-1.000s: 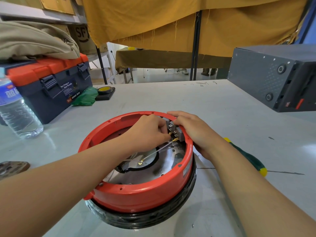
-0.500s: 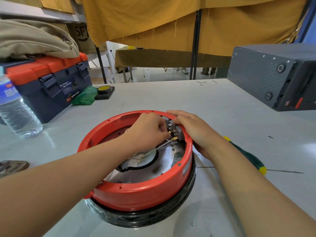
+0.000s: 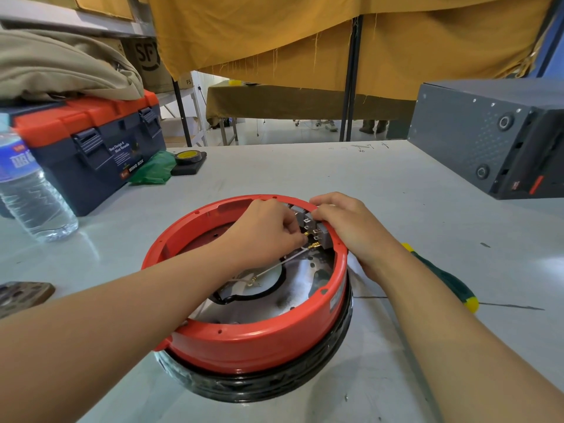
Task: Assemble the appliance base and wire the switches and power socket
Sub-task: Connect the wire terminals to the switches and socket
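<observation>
A brass wire terminal (image 3: 306, 234) is being pinched by the left hand (image 3: 268, 230) at the grey switches (image 3: 311, 225). The red appliance base (image 3: 253, 340), near the desk's (image 3: 396, 184) front edge, is being gripped at its rim by the right hand (image 3: 345, 221).

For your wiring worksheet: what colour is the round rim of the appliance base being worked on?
Red-orange plastic round rim, over a black lower band; clearest in the head view.
</observation>
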